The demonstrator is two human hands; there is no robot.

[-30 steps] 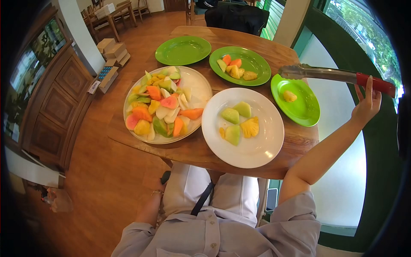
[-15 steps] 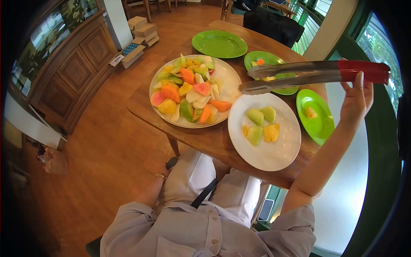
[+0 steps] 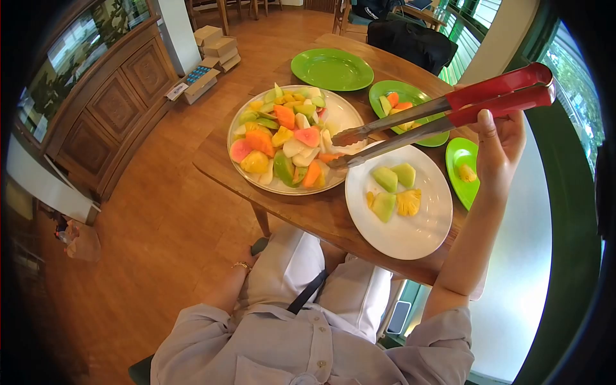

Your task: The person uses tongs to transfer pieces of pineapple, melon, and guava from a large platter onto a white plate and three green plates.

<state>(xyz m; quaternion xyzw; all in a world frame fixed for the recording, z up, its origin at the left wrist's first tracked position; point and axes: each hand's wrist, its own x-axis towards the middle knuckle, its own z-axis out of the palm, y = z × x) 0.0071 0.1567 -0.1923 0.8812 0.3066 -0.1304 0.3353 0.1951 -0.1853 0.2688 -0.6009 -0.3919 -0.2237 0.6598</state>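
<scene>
My right hand [image 3: 499,138] is closed round the red handles of metal tongs [image 3: 410,125], thumb on the nearer arm. Their jaws are apart, with the tips over the right side of a large platter [image 3: 346,115] of cut fruit, close to an orange piece [image 3: 328,156]. Below the tongs, a white oval plate [image 3: 420,234] holds several pale green melon pieces [image 3: 385,206] and yellow pineapple [image 3: 409,202]. My left hand [image 3: 251,258] is down beside my left thigh, past a bracelet on the wrist; its fingers are hidden.
A green oval plate [image 3: 333,69] is at the back. Another green plate [image 3: 410,96] bears fruit pieces, and a third green plate [image 3: 463,189] has one yellow piece. The wooden table's edge [image 3: 282,215] crosses above my lap. A window wall stands at right.
My right hand has moved left and slightly nearer. The tongs' tips have swung left and down from beside the green plate to the platter's right side.
</scene>
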